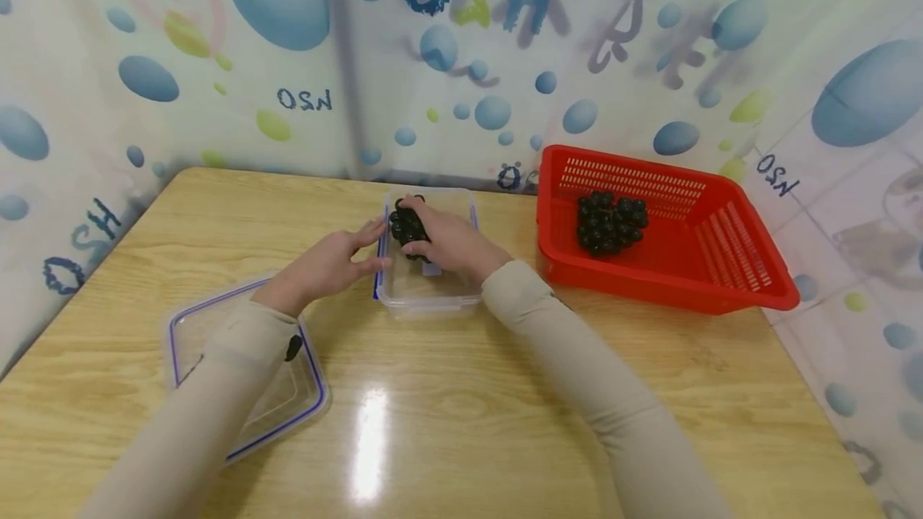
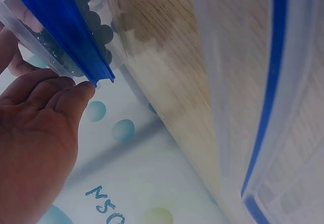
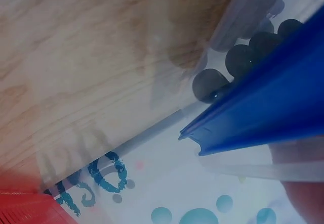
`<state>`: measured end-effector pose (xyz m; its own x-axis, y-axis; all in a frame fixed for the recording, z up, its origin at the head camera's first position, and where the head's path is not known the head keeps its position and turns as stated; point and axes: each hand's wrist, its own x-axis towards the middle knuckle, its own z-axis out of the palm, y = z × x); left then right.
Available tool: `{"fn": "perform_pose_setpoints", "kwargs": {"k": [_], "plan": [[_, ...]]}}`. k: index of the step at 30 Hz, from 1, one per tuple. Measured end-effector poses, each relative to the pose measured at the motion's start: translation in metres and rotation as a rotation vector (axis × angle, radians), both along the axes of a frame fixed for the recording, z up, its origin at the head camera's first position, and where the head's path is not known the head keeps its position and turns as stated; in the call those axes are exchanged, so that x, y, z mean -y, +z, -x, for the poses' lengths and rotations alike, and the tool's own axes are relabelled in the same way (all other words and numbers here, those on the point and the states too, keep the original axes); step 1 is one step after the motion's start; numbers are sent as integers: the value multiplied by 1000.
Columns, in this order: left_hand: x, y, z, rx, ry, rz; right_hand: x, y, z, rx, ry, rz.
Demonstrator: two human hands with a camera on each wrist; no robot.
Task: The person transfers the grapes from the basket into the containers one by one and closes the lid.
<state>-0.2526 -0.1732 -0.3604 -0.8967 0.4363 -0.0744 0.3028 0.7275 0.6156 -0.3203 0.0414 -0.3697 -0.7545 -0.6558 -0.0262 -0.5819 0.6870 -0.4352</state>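
A clear plastic container (image 1: 433,291) with blue latches stands near the table's back edge. Inside it lies a bunch of dark grapes (image 1: 409,229), and my right hand (image 1: 456,243) reaches over the rim and grips it with thumb and fingers. My left hand (image 1: 328,267) touches the container's left side, its fingers extended along the wall. From the left wrist, my fingertips (image 2: 83,90) are at the end of a hanging blue latch (image 2: 63,32). In the right wrist view the grapes (image 3: 243,59) show through the clear wall beside a blue latch (image 3: 268,97).
On the left, under my left forearm, lies a clear lid (image 1: 270,419) with a blue seal. A red slotted basket (image 1: 649,283) at the back right holds another bunch of dark grapes (image 1: 609,224). Behind the wooden table (image 1: 447,439) hangs a patterned curtain (image 1: 310,138).
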Motion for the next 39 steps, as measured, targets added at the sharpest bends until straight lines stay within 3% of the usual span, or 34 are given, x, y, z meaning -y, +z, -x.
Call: {"fn": "perform_pose_setpoints", "kwargs": {"k": [9,17,23,30,35,39], "plan": [[1,-1,-1,-1,-4,2,0,2,-4,-59,64,-206],[5,-2,-5,-34,-2,26,-19,19,-3,25,49,-140],[0,-2,-3,-45,-6,13,-75,67,-6,36,-44,-112],[0,-3,-3,-31,-6,5,-156,130,4,51,-312,-262],[2,-4,-4,-31,4,-11,-201,147,20,110,-366,-380],[2,-5,-4,-32,6,-23,-225,143,32,120,-357,-444]]}}
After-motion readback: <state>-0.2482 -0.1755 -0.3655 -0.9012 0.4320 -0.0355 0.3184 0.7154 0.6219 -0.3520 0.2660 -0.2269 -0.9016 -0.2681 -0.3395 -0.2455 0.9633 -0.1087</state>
